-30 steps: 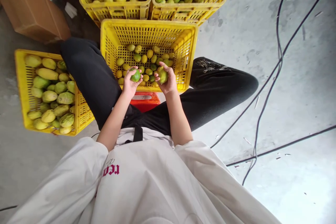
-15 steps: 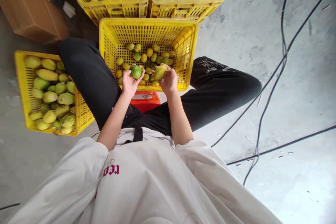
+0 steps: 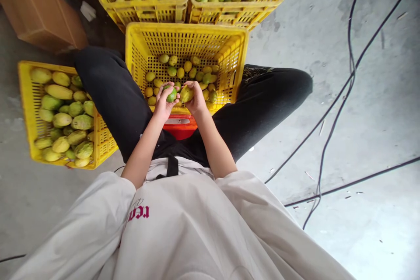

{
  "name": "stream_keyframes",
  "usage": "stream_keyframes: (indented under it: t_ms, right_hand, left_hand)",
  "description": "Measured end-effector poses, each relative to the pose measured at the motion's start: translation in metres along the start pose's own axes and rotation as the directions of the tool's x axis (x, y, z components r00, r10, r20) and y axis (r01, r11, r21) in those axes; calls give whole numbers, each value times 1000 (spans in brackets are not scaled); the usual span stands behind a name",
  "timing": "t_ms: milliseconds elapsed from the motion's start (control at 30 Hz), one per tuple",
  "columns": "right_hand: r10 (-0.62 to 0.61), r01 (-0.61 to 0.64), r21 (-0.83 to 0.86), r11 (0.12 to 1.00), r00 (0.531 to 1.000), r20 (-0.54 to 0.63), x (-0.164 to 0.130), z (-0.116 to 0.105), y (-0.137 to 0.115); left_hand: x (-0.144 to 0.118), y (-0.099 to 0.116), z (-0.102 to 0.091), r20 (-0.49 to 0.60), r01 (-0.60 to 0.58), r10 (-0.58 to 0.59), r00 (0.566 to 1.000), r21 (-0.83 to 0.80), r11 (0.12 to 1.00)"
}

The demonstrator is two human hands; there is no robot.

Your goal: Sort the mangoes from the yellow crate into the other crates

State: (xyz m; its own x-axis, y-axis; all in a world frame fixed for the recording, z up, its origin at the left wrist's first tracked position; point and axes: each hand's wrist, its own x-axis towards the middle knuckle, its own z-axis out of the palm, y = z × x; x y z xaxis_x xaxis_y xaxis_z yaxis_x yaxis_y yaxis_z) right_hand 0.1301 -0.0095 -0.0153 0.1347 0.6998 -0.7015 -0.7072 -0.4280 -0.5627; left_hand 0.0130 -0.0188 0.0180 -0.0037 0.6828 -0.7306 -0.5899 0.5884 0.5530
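Fruit [image 3: 171, 95] sits inside left grip [image 3: 163, 104], fingers curled.

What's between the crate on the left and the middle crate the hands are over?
In the head view, the person's black-trousered leg lies between the left crate and the middle crate.

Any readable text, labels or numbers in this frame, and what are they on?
Pink gothic lettering on the white shirt: seen upside down and partly folded, not readable as a word.
White print on the black trousers at the right knee: too small and blurred to read.
The yellow crates, cardboard box and red item show no legible text.
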Motion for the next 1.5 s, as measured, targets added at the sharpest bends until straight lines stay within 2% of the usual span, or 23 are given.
stream_keyframes:
  t_ms: [133, 300, 467, 600, 700, 833, 933, 1000, 1100, 1200, 1300, 1500]
  right_hand:
    - [10, -9, 21, 1000, 999, -42, 3, 4, 8]
    - [38, -39, -10, 999, 995, -94, 7, 4, 12]
    - [82, -87, -30, 996, 988, -134, 8, 4, 14]
    - [137, -136, 30, 990, 990, -29, 5, 6, 10]
    - [132, -132, 10, 991, 990, 57, 2, 8, 7]
    - [142, -140, -52, 989, 989, 35, -2, 13, 5]
    - [167, -164, -62, 984, 985, 43, -8, 14, 5]
    - [165, -162, -69, 984, 985, 44, -12, 11, 4]
    - [184, -185, -78, 980, 983, -20, -14, 4, 2]
    - [234, -237, -20, 971, 968, -95, -9, -3, -1]
    - [242, -237, 51, 970, 962, -129, -4, -7, -3]
    - [197, -195, 72, 978, 980, -20, -5, -12, -7]
  left_hand:
    - [5, -1, -5, -73, 67, -68, 995, -10, 998]
    - [2, 3, -5, -118, 85, -105, 987, -160, 983]
    - [5, 2, -2, -172, 140, -159, 972, -116, 983]
    - [8, -1, -6, -238, 52, -71, 969, -82, 995]
    - [8, 0, -13, -277, -1, -10, 961, -38, 999]
    - [4, 2, -18, -248, -40, 35, 968, -12, 999]
    - [2, 0, -14, -195, -42, 42, 980, 4, 999]
    - [1, -3, -10, -163, -8, 12, 986, 28, 1000]
    - [0, -6, -3, -145, 58, -51, 988, 44, 997]
    - [1, -3, -1, -144, 104, -99, 985, 27, 994]
    - [2, 2, -4, -141, 147, -148, 979, -20, 989]
    - [4, 6, -14, -166, 162, -167, 972, -44, 986]
